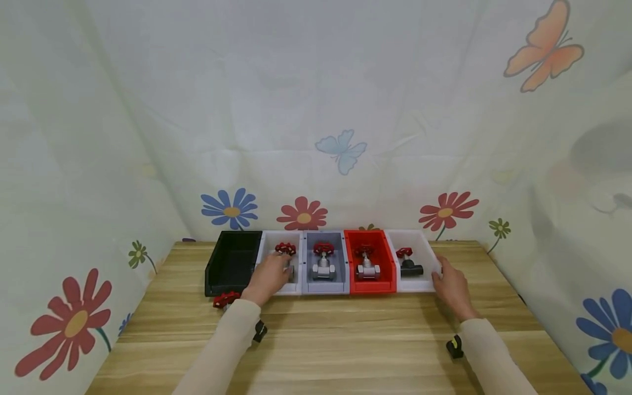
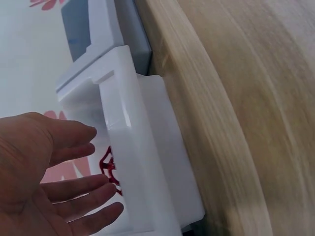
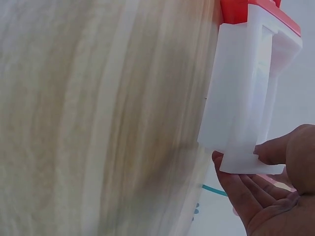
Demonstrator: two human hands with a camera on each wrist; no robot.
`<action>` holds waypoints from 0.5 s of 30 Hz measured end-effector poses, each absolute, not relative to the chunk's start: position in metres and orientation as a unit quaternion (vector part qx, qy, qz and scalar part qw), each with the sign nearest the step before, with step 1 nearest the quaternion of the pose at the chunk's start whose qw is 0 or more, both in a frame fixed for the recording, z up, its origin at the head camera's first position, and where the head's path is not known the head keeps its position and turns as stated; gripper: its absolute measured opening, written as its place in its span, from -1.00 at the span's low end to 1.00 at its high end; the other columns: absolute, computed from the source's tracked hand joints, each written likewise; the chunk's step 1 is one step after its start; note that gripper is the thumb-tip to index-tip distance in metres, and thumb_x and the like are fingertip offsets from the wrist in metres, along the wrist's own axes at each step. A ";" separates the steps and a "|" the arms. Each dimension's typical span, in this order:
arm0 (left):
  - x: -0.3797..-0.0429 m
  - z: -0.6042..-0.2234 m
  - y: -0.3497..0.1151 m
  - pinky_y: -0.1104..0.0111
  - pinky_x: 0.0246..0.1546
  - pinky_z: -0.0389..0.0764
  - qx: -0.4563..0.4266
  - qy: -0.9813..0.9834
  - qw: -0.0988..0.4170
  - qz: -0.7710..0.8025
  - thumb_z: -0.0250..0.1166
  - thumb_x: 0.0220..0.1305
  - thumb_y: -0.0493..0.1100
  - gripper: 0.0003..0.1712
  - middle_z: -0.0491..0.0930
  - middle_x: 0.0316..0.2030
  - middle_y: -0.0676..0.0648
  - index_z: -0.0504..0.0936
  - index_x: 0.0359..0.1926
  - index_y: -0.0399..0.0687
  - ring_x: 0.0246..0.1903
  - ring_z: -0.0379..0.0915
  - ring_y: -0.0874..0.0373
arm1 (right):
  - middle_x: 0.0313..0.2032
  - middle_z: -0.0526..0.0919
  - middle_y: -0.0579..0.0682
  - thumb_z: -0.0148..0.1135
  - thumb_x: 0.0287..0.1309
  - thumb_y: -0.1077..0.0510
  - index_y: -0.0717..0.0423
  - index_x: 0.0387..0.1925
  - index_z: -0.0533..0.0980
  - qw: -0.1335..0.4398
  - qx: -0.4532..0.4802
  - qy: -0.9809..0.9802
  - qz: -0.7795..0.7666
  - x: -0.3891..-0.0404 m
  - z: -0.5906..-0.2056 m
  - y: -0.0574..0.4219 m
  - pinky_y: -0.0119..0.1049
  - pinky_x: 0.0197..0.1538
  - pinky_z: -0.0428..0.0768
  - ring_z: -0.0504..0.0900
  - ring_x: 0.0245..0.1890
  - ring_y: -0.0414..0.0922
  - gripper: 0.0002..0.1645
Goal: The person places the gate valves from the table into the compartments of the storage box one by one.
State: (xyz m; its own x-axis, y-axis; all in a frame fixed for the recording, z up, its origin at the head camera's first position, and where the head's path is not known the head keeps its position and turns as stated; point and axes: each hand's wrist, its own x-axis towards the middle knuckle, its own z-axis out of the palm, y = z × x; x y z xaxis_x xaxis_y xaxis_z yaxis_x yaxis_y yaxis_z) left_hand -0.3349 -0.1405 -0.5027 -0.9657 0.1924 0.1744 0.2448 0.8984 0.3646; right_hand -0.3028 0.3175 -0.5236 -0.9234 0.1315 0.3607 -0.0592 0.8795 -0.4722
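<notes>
My left hand [image 1: 268, 277] reaches over the white bin [image 1: 292, 289] second from the left, which holds a valve with a red handwheel [image 1: 285, 248]. In the left wrist view the fingers are spread loosely beside the red handwheel [image 2: 109, 169], with nothing held. At the far right of the row, my right hand [image 1: 451, 285] pinches the side of the other white bin [image 3: 241, 98], thumb on the inner side and fingers outside. Inside that bin lies a valve [image 1: 411, 269] with a black body and red handle.
Between the white bins stand a grey bin [image 1: 323, 288] and a red bin [image 1: 372, 287], each with a red-wheeled metal valve. A black bin [image 1: 234, 263] ends the row at left. Another red-wheeled valve [image 1: 227, 299] lies before it, partly hidden by my left arm. A patterned curtain hangs behind.
</notes>
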 end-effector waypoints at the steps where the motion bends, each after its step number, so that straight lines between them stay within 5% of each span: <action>1: -0.334 -0.502 -0.141 -0.03 0.10 0.58 -0.112 -0.972 0.069 -0.196 0.31 0.29 -0.12 -0.59 0.60 0.11 -0.17 0.63 0.15 -0.05 0.05 0.56 -0.06 | -0.11 0.62 0.51 0.12 0.22 0.30 0.34 0.27 0.34 0.192 -0.020 -0.950 0.244 -0.303 -0.524 0.317 0.24 -0.13 0.55 0.63 -0.17 0.39 -0.43; 15: -0.312 -0.483 -0.147 0.02 0.08 0.61 -0.131 -0.968 0.115 -0.183 0.35 0.25 -0.09 -0.62 0.60 0.09 -0.15 0.66 0.09 -0.01 0.07 0.55 -0.06 | -0.03 0.57 0.54 0.10 0.22 0.30 0.43 0.28 0.31 0.174 -0.032 -0.956 0.235 -0.299 -0.521 0.313 0.27 -0.05 0.53 0.59 -0.09 0.44 -0.41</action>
State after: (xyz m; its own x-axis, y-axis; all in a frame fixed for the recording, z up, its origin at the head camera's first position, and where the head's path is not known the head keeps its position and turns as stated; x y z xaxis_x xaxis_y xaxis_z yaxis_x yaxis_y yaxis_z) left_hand -0.3123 -0.1471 -0.4825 -0.9396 0.2106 0.2700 0.2946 0.8990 0.3242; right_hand -0.2987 0.3132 -0.5206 -0.9374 0.1432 0.3176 -0.0206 0.8872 -0.4609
